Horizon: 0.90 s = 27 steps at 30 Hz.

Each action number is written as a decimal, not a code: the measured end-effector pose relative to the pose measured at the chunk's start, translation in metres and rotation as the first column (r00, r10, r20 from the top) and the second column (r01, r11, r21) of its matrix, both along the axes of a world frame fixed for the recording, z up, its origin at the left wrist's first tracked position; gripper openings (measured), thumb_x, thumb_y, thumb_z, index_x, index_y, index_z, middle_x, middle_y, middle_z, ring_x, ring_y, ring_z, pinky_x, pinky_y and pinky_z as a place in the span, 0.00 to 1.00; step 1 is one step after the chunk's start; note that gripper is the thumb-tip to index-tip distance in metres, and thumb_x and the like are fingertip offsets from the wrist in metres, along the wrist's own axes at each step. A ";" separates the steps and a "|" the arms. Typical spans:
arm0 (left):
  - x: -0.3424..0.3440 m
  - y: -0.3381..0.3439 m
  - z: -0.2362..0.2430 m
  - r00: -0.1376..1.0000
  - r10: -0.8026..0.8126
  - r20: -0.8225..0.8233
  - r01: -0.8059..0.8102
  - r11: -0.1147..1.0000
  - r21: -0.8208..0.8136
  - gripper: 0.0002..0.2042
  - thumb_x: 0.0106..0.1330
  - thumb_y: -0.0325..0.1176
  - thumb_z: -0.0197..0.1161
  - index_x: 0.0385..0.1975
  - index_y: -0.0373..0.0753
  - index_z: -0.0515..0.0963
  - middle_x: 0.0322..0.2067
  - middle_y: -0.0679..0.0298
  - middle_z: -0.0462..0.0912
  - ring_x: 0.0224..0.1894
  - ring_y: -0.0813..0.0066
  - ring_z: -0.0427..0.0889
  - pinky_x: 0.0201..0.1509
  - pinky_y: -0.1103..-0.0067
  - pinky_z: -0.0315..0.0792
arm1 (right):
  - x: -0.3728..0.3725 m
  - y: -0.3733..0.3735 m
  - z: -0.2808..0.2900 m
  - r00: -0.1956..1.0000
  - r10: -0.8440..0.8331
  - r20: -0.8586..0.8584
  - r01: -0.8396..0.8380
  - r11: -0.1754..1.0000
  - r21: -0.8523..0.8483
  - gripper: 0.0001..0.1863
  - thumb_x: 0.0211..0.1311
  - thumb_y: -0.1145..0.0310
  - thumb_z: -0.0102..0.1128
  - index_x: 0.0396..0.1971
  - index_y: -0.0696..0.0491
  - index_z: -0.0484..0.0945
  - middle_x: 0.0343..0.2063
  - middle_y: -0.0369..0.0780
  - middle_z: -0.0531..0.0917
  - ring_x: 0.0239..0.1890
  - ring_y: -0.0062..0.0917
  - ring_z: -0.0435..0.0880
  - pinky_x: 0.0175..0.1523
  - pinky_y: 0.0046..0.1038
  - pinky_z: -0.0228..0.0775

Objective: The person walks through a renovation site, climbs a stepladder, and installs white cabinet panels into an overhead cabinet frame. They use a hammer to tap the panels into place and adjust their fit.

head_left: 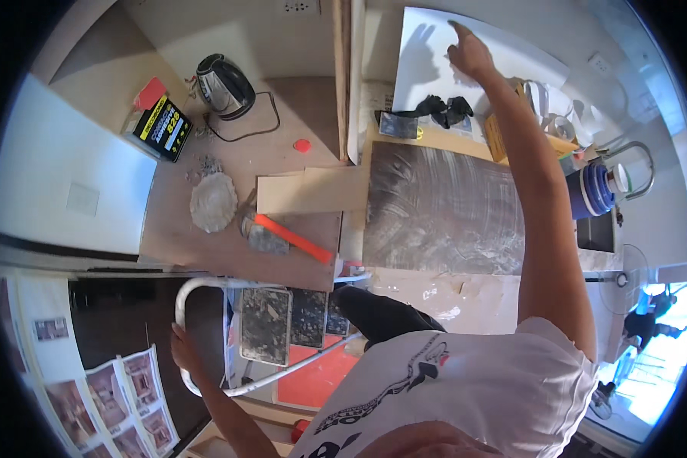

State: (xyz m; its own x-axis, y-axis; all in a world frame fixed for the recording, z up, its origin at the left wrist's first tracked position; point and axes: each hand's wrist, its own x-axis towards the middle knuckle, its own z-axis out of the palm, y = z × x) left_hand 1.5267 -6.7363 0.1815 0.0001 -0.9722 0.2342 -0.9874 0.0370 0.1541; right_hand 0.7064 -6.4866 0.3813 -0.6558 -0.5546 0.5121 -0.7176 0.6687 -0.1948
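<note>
Left hand (183, 345): closed around the white tubular rail (206, 286) of a stepladder, low in view. Below the rail, dirty ladder treads (266, 324). Beyond, brown worktop (229, 256): trowel with orange handle (286, 237), a round pale lump of filler (213, 201), red cap (302, 145), steel electric kettle (224, 85) at the far end. Centre: grey smeared tile (443, 210). Farthest: right hand (469, 53), index finger extended, other fingers curled, tip touching the white board (450, 46); it grips nothing.

Pale walls (237, 30) along the top, socket (298, 8) upper centre. Brown floor (229, 252) mid-left, dusty. Dark panel (122, 305) lower left. Bright daylight at a window (664, 359), lower right.
</note>
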 end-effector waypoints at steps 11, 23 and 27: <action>0.037 -0.025 0.014 0.981 -0.144 0.130 0.076 0.900 0.428 0.32 0.73 0.57 0.38 0.43 0.29 0.79 0.35 0.39 0.81 0.39 0.42 0.80 0.43 0.58 0.72 | -0.070 -0.093 0.010 0.999 -0.031 0.041 0.013 0.924 0.381 0.26 0.56 0.64 0.55 0.57 0.49 0.72 0.57 0.49 0.73 0.58 0.45 0.72 0.63 0.41 0.63; 0.030 -0.029 0.003 0.976 -0.215 -0.014 0.198 0.869 0.453 0.31 0.73 0.55 0.39 0.47 0.30 0.77 0.38 0.41 0.81 0.36 0.44 0.81 0.41 0.62 0.75 | 0.067 0.091 0.140 0.979 0.024 -0.201 -0.043 0.995 -0.090 0.12 0.54 0.73 0.64 0.40 0.56 0.79 0.38 0.47 0.83 0.40 0.42 0.82 0.47 0.33 0.73; 0.017 -0.025 -0.005 0.955 -0.171 -0.244 0.257 0.887 0.385 0.31 0.73 0.55 0.38 0.48 0.30 0.77 0.42 0.40 0.80 0.43 0.38 0.78 0.47 0.58 0.71 | 0.141 0.160 0.169 0.997 -0.011 -0.079 -0.011 0.962 -0.272 0.12 0.52 0.80 0.60 0.39 0.59 0.77 0.39 0.42 0.82 0.45 0.29 0.81 0.52 0.26 0.70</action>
